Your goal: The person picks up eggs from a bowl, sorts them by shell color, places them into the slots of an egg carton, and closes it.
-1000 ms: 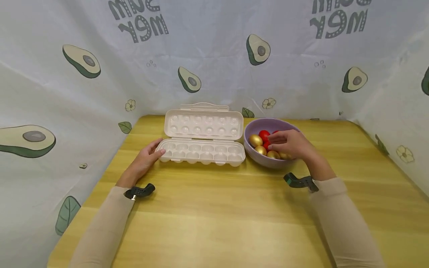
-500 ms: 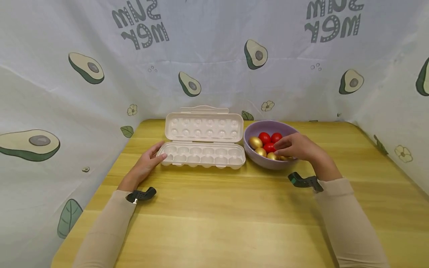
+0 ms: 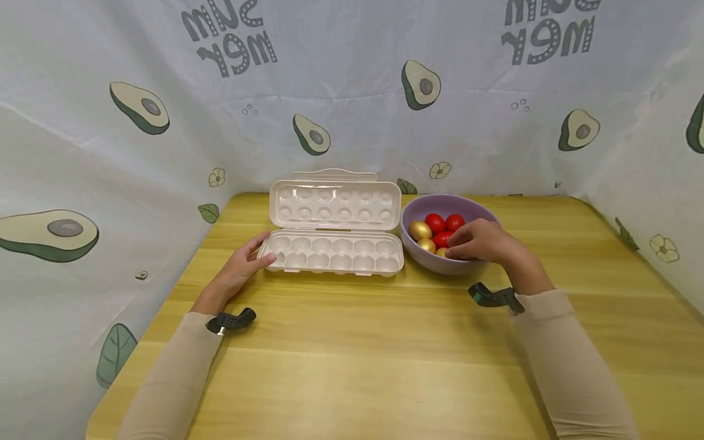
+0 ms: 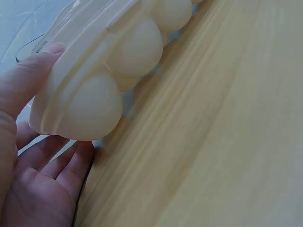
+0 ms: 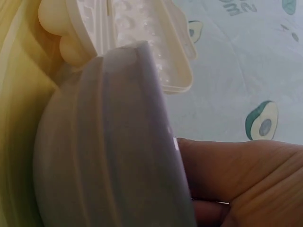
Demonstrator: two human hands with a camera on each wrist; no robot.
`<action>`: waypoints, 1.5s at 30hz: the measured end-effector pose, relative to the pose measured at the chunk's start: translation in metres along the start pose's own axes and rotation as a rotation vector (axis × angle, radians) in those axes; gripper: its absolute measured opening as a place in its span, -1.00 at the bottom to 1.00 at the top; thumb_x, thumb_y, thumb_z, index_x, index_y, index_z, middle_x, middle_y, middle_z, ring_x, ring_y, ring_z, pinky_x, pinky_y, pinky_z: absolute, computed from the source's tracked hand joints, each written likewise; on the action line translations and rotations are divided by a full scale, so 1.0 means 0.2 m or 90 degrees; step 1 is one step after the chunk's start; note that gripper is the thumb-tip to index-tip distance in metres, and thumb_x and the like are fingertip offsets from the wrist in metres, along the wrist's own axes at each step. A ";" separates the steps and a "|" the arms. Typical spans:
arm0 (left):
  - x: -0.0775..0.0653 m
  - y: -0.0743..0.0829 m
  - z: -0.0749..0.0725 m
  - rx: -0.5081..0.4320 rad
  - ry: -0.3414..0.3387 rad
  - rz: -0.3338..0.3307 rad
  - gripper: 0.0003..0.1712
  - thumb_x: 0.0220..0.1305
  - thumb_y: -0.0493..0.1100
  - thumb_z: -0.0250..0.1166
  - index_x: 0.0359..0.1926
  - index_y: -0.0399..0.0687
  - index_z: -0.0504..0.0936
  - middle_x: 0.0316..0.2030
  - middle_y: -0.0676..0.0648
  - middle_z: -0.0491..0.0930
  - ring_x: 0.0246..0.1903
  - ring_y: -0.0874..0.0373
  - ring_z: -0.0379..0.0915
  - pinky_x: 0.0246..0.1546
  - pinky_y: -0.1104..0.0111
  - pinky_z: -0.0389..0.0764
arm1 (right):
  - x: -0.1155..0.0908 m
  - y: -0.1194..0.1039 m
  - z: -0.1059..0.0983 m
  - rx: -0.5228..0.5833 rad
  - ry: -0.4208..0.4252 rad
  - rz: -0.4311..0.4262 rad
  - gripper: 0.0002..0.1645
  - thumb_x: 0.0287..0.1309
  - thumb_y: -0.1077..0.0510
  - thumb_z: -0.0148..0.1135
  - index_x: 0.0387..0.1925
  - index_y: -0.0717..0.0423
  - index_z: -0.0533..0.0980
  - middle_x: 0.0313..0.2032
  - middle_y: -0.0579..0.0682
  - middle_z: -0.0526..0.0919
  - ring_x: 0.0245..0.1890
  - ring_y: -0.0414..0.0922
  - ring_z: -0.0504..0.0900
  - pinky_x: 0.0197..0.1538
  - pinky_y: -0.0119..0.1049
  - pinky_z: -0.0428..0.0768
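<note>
A pale plastic egg carton (image 3: 341, 264) lies with its lid up, and no eggs sit in its cups. My left hand (image 3: 242, 269) holds its left end, the thumb (image 4: 56, 48) over the rim and the fingers (image 4: 75, 165) beside and below, as the left wrist view shows. To the carton's right stands a purple bowl (image 3: 415, 209) with red eggs (image 3: 434, 223) and gold eggs (image 3: 420, 230). My right hand (image 3: 486, 241) reaches over the bowl's right side, fingers bent down among the eggs. In the right wrist view the bowl's wall (image 5: 109, 142) hides the fingertips and whatever they touch.
Both carton and bowl stand near the back of the wooden table (image 3: 341, 354). A white curtain (image 3: 363, 79) with avocado prints hangs behind it and along both sides. Each wrist wears a dark camera mount, such as the right one (image 3: 492, 296).
My right hand first drew back slightly right, uncovering red eggs, then lowered into the bowl over the front gold eggs. My left hand stays at the carton. The head view tilted slightly.
</note>
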State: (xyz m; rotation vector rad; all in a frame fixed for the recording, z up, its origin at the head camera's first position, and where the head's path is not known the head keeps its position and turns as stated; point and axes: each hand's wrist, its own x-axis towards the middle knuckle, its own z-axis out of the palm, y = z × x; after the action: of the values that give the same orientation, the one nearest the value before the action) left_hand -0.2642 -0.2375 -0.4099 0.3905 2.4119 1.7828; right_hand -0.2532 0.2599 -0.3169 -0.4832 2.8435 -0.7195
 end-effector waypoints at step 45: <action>-0.07 0.11 0.03 0.017 -0.022 -0.008 -0.16 0.21 -0.06 0.20 0.39 -0.03 -0.04 0.37 -0.08 -0.09 0.30 0.00 -0.08 0.26 0.12 -0.01 | 0.05 0.00 0.08 -0.030 0.022 -0.017 -0.69 -0.02 0.15 0.24 -0.19 0.19 0.57 -0.30 0.02 0.58 -0.36 -0.08 0.44 -0.33 -0.29 0.41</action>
State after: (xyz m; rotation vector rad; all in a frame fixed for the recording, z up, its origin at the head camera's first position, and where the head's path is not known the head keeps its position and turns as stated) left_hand -0.2467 -0.2301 -0.3906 0.4040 2.4116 1.7260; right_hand -0.2597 0.2492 -0.3307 -0.5220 2.8977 -0.6738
